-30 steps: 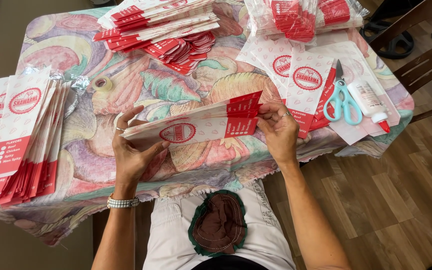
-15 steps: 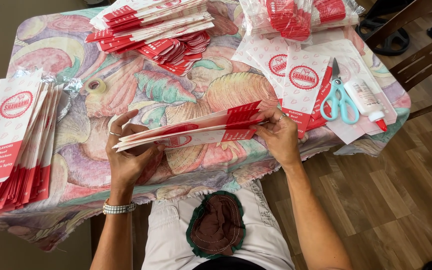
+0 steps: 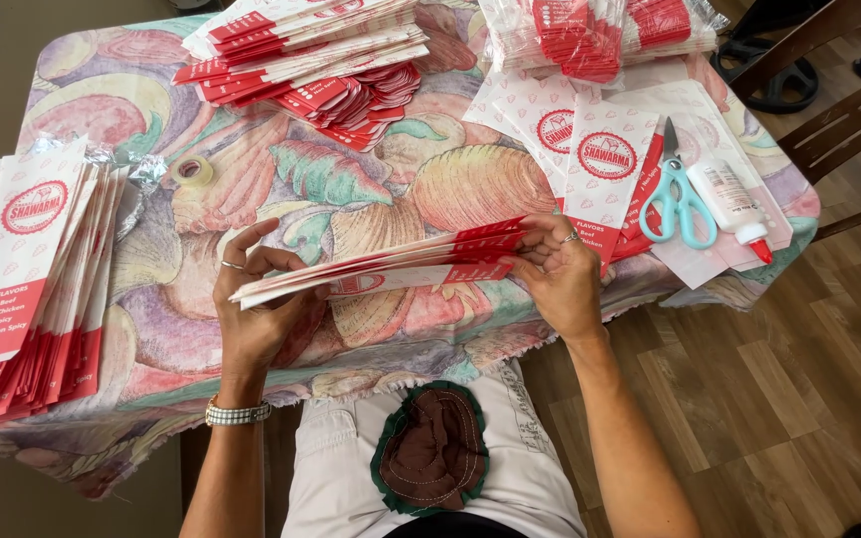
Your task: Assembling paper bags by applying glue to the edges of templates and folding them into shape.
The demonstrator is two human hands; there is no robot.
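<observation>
A: Status: both hands grip a sheaf of flat red-and-white paper bags, held edge-on just above the near edge of the table. Left hand is closed on the left end, thumb on top. Right hand pinches the red-printed end, fingers splayed across the edges.

B: Risks?

A: Mainly fan-out. The left end already looks splayed, so a loose pinch probably lets sheets slide out toward the lap or the wood floor.

B: Anything nearby in the way?

A: The loose bags lie just right of the right hand, with scissors and a glue bottle on them near the table's right edge. An elbow swing could knock those off. The stack at far left overhangs slightly and could tip if the cloth gets tugged.
</observation>
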